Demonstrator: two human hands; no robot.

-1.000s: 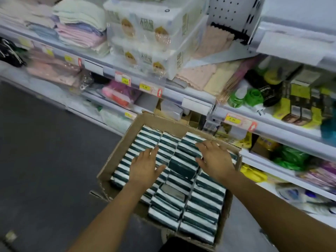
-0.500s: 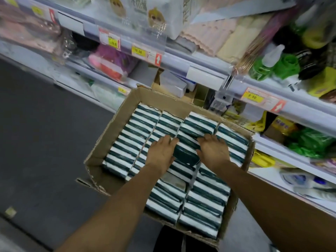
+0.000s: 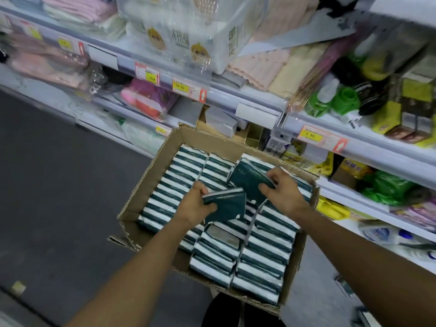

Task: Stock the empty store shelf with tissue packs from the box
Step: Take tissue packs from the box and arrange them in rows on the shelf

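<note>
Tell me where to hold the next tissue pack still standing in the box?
Pinch its top edge from above. The packs stand on edge, tightly side by side in the box, so only their tops are free. The left hand and right hand each hold a lifted pack.

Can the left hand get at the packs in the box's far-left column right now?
Probably not yet: the left hand already grips a dark green tissue pack. The far-left column of green-and-white packs in the brown cardboard box lies uncovered, so the way is otherwise free.
</note>
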